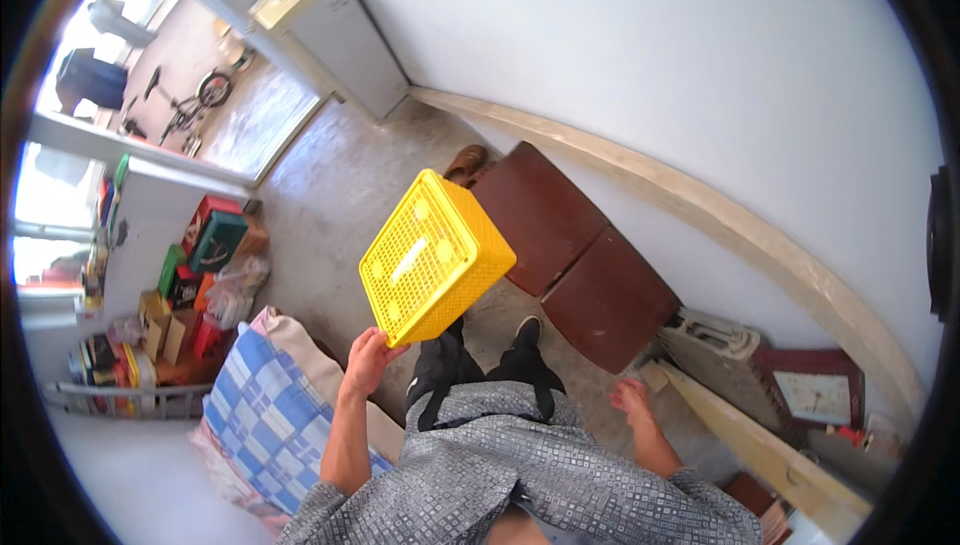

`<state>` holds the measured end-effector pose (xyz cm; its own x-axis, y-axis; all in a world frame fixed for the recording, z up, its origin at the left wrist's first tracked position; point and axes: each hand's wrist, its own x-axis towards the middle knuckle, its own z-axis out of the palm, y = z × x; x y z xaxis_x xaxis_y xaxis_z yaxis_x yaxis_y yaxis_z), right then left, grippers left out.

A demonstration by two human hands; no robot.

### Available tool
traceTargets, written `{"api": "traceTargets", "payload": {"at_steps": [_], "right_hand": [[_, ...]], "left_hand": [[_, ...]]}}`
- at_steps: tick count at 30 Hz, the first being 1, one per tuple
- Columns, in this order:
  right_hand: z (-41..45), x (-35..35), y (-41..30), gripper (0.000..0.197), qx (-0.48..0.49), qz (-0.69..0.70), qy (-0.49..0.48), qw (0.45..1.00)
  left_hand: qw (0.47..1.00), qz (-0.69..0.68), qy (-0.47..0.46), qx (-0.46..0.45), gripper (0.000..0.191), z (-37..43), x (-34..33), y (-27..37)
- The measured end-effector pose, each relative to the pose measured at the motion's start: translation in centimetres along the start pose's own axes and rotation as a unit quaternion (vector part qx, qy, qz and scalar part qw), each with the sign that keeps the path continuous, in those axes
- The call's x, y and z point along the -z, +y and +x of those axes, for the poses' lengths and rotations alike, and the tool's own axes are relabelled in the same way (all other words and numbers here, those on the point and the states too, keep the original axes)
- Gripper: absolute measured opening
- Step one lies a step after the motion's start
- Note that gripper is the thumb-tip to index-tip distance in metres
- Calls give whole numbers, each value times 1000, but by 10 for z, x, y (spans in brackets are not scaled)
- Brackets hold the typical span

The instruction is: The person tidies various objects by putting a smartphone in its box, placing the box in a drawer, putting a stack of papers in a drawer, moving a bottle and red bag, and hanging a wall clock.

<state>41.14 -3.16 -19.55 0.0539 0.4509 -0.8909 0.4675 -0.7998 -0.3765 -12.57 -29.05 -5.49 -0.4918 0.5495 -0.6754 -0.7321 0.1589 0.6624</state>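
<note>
My left hand (367, 362) grips the near corner of a yellow plastic basket (420, 260), thumb and fingers closed on its edge. The basket is held tilted in front of me, a perforated grid face turned up towards me and a pale label on it. My right hand (631, 399) holds nothing; its fingers are loosely bent and apart. It hangs to the right of my body, just below the near end of two dark red-brown furniture tops (611, 301) that lie side by side. The basket overlaps the edge of the farther top in view.
To the left is a bed with a blue checked quilt (262, 402). Boxes and plastic bags (236, 290) are piled beyond it. Brown shoes (466, 162) lie by the wall. A framed clock (817, 398) and a pale board (757, 432) stand right. A white cabinet (345, 42) stands near the doorway.
</note>
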Motion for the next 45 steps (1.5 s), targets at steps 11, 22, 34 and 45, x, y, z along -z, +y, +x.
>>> {"api": "traceTargets", "payload": {"at_steps": [11,22,34,45], "right_hand": [[-28,-190,-130,38,19,-104,-57,993],[-80,-416,-251,36,68,-279,-91,954],[2,-586,-407,13,53,-398,-155,903],[-189,-1013,-644,56,127,-175,-524,824]], "left_hand": [[976,-139,39,-163,23,32,143,121],[939,-146,164,-266,14,67,296,214],[925,-53,317,-203,16,128,329,305],[938,-248,176,-169,36,176,357,438]]}}
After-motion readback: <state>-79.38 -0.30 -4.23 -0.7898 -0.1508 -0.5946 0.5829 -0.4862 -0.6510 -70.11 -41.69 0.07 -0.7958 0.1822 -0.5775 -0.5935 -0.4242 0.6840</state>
